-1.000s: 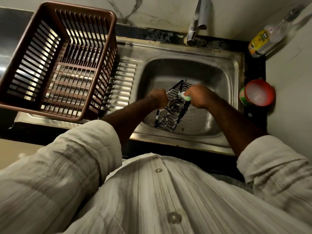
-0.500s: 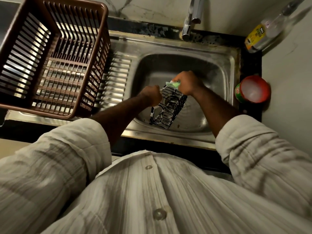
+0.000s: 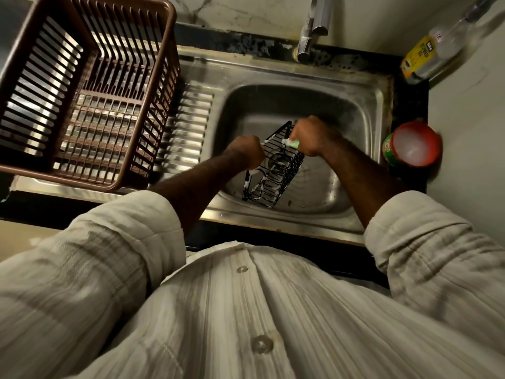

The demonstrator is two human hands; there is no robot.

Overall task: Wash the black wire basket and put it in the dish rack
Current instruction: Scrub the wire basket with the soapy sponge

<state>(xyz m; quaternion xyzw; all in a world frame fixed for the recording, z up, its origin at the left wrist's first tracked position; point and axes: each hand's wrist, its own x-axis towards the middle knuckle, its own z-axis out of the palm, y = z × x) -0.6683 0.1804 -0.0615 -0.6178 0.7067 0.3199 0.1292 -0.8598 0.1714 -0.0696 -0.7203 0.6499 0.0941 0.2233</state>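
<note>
Black wire basket tilted inside sink, suds on wires, long axis running from near rim toward far wall. Left hand gripping its left top edge, fingers curled round wire; right hand pinching green sponge against far end. Dish rack well apart to left, nearer left hand; only ribbed drainboard between

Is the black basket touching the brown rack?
Apart. The head view shows the black wire basket in the sink, with ribbed drainboard between it and the brown dish rack.
</note>
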